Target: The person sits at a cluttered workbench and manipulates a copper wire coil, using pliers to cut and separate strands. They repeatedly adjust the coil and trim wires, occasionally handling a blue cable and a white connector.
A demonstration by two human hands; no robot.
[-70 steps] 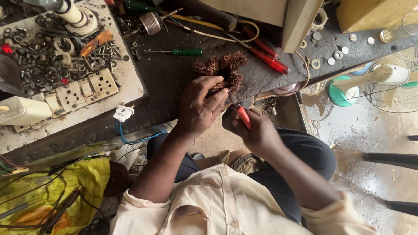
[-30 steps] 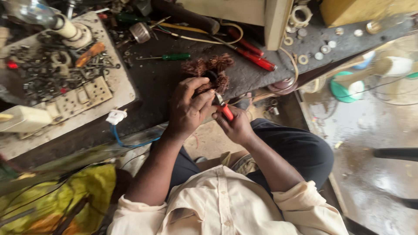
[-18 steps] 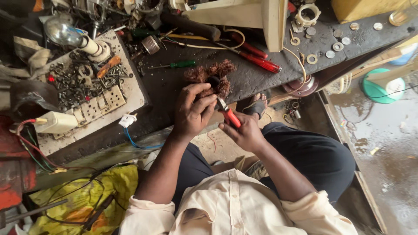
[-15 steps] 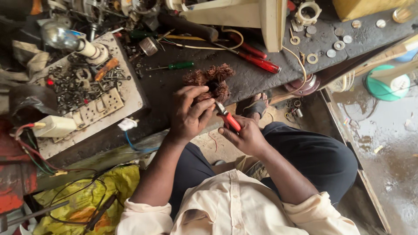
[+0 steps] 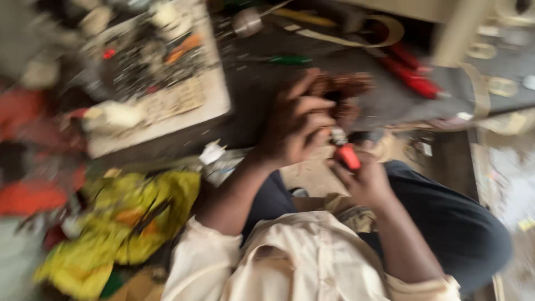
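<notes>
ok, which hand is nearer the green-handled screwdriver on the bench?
Left. The left hand sits just below the green-handled screwdriver; the right hand, gripping a red-handled tool, is lower.

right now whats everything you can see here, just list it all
copper wire bundle: one, reddish brown, bench edge, under the left fingers
red-handled tool: one, red grip, metal tip toward the bundle, in the right hand
red-handled pliers: one pair, red, on the bench past the bundle
green-handled screwdriver: one, green, on the dark bench top
white tray: one, white, bench left, full of small dark metal parts, too blurred to count
yellow cloth: one heap, yellow, below the bench on the left
left hand: on the bundle
right hand: gripping the red tool
</notes>
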